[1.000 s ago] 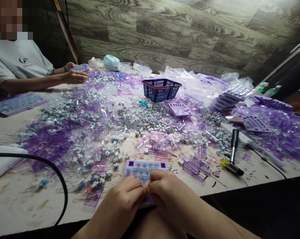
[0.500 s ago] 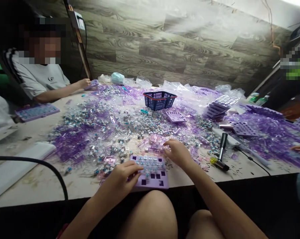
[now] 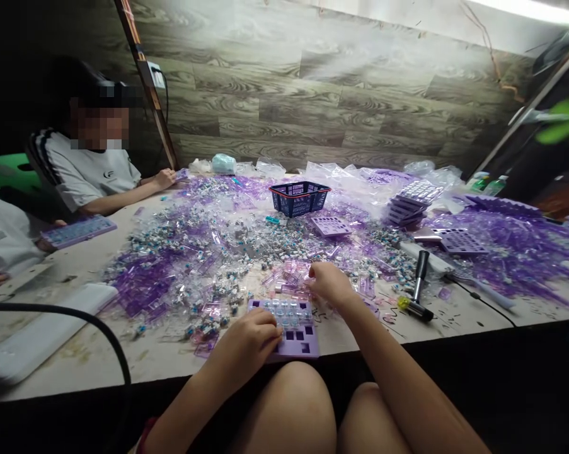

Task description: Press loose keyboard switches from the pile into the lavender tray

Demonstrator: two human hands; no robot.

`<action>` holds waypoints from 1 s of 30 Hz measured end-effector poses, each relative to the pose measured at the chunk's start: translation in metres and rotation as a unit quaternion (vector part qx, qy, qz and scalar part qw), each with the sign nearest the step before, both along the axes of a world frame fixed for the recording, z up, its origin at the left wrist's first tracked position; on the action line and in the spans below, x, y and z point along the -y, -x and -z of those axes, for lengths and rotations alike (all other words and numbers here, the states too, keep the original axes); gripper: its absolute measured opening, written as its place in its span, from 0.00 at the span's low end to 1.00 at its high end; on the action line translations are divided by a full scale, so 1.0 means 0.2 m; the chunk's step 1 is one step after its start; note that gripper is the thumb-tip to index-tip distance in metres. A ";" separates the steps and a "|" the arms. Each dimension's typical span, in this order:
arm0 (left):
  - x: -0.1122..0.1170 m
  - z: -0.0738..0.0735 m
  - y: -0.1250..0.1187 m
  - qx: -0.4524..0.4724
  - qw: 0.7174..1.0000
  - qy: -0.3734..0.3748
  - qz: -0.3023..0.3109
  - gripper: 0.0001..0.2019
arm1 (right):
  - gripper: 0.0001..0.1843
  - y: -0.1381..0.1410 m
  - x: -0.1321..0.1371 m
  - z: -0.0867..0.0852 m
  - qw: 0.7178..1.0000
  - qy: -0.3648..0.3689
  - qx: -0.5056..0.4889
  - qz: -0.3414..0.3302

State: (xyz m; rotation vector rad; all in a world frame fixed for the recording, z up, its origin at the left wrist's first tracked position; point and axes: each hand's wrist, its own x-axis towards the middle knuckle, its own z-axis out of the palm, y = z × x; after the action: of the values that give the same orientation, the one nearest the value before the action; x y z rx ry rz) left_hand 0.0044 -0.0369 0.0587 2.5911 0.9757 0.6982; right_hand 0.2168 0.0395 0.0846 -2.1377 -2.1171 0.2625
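Left hand at near edge of bench, grip clamped on left side of purple plate; plate lies flat, far rows filled with switches, near rows mostly empty holes. Right hand just beyond plate's far right corner, fingers bunched down in the loose pile of switches and clear purple bits; can't tell if that grip has anything. Screwdriver to the right. Blue basket mid-bench, farther back. Far left, another person handles a small purple part.
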 end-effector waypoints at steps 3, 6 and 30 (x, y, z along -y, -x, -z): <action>-0.01 -0.03 -0.01 -0.071 0.997 0.010 -0.009 0.09 | 0.07 0.03 0.05 -0.07 0.998 0.023 -0.030 -0.045; -0.02 -0.07 -0.01 -0.132 0.991 0.001 -0.015 0.09 | 0.08 0.08 0.12 -0.13 0.984 0.105 -0.071 -0.127; -0.07 -0.05 0.03 -0.167 0.965 0.164 -0.116 0.06 | 0.24 0.14 0.06 -0.04 0.955 0.237 -0.079 -0.163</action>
State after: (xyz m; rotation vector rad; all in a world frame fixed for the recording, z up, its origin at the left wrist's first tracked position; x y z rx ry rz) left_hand -0.0008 -0.0225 0.0693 2.3600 1.3821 0.1258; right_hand 0.1879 0.0266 0.0918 -1.8666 -2.4897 1.0326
